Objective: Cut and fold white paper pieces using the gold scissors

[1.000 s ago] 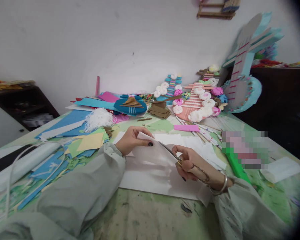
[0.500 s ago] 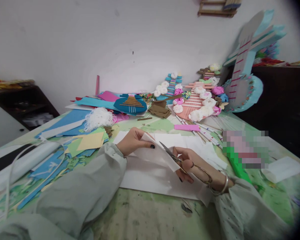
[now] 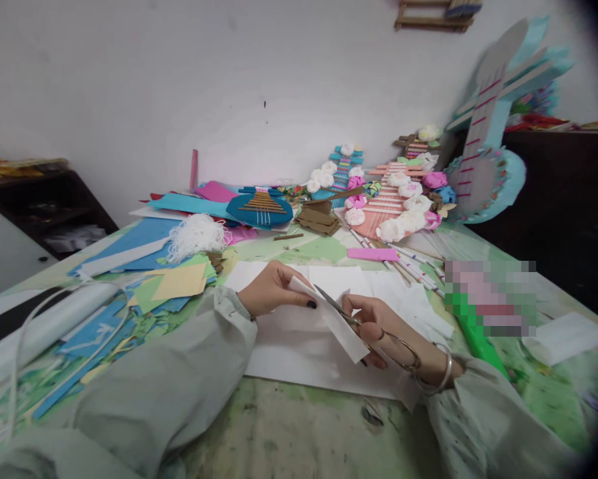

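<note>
Between finger and thumb, my left hand [image 3: 277, 290] pinches a folded piece of white paper [image 3: 342, 332], held up above the table. Scissors [image 3: 336, 306] are in my right hand [image 3: 378, 326], their blades along the upper right edge of that paper and pointing up toward my left thumb. The finger loops of the scissors rest against my right palm and wrist, and some of my right fingers are hidden behind the paper. Beneath both hands lie larger white sheets [image 3: 299, 362], flat on the table.
Coloured paper scraps [image 3: 173, 285] and a heap of white string [image 3: 197, 238] lie on the left. Paper-flower-covered instrument models [image 3: 378, 206] lean at the back, near brown paper pieces [image 3: 318, 219]. Striped sticks [image 3: 418, 267] and a pink strip [image 3: 372, 255] are behind my right hand.
The white paper has tilted, and its lower corner has swung a little down and right. My left hand has shifted slightly right and down; the scissor blades sit closer to my left thumb.
</note>
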Demonstrator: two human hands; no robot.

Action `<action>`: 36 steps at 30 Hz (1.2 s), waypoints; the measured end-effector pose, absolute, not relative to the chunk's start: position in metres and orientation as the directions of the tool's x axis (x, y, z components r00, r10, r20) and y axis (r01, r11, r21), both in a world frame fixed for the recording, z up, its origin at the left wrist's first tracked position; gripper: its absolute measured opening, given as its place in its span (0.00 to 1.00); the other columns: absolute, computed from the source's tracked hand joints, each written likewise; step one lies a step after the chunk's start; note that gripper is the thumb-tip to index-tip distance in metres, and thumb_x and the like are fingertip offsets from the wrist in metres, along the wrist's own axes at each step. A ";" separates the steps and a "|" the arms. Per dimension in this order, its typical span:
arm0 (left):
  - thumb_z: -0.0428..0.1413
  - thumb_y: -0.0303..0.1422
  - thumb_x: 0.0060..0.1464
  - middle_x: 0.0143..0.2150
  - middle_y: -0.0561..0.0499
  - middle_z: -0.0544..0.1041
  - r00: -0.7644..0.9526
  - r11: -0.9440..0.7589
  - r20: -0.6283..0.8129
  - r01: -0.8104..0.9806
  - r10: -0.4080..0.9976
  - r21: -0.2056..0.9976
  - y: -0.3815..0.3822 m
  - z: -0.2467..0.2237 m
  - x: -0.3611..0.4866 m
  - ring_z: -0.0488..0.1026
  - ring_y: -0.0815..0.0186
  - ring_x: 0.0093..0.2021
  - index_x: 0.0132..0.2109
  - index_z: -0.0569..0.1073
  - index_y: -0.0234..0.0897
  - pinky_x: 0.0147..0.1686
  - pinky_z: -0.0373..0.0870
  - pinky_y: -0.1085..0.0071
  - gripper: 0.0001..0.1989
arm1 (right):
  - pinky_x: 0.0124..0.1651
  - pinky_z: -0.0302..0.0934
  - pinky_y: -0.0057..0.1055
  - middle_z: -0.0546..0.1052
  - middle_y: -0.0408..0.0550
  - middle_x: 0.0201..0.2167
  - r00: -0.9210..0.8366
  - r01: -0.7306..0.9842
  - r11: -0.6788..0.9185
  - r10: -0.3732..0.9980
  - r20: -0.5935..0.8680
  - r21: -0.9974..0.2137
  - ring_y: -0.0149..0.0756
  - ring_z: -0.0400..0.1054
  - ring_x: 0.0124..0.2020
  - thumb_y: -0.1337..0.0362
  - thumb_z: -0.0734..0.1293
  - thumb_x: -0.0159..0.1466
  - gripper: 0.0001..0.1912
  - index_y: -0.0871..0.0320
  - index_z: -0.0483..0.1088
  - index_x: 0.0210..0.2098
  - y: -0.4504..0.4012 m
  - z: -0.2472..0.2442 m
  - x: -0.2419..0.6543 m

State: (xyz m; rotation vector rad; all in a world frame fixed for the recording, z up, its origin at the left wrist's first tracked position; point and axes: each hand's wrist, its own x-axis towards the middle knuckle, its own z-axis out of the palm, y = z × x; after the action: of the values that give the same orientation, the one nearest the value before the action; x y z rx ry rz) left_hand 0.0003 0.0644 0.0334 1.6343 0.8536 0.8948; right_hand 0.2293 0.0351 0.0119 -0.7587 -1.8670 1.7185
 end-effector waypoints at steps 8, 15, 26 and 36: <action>0.68 0.30 0.33 0.22 0.50 0.77 0.459 -0.181 0.117 0.098 0.881 0.979 0.063 0.038 0.000 0.71 0.69 0.24 0.24 0.78 0.32 0.26 0.69 0.75 0.08 | 0.09 0.45 0.17 0.60 0.31 0.15 -0.669 0.156 0.013 0.737 -0.096 -0.988 0.19 0.49 0.08 0.38 0.68 0.47 0.30 0.55 0.53 0.30 0.033 0.016 0.227; 0.67 0.26 0.35 0.22 0.51 0.77 0.479 -0.170 0.110 0.083 0.871 0.982 0.061 0.037 0.002 0.71 0.70 0.24 0.25 0.79 0.32 0.27 0.69 0.76 0.05 | 0.11 0.50 0.18 0.58 0.32 0.15 -0.682 0.180 0.087 0.729 -0.061 -0.980 0.20 0.51 0.10 0.36 0.64 0.50 0.29 0.55 0.53 0.30 0.028 0.023 0.225; 0.65 0.27 0.38 0.26 0.50 0.79 0.569 -0.200 0.097 0.121 0.817 0.972 0.057 0.033 0.011 0.73 0.69 0.26 0.30 0.80 0.33 0.29 0.71 0.75 0.06 | 0.11 0.44 0.18 0.60 0.33 0.13 -0.720 0.085 0.066 0.694 -0.016 -0.994 0.20 0.51 0.09 0.31 0.61 0.47 0.34 0.57 0.55 0.31 0.028 0.017 0.222; 0.66 0.30 0.36 0.28 0.48 0.80 0.562 -0.227 0.112 0.140 0.820 0.964 0.059 0.027 0.008 0.74 0.67 0.27 0.30 0.80 0.31 0.31 0.72 0.74 0.10 | 0.07 0.43 0.17 0.60 0.31 0.08 -0.656 0.129 -0.120 0.734 -0.175 -0.984 0.21 0.48 0.06 0.47 0.73 0.44 0.27 0.56 0.55 0.27 0.031 0.015 0.221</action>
State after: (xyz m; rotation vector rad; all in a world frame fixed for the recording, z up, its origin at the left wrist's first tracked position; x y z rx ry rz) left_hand 0.0082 0.0586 0.0266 1.7065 0.8063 0.7790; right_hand 0.2214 0.0306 0.0150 -0.9533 -1.7159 1.8269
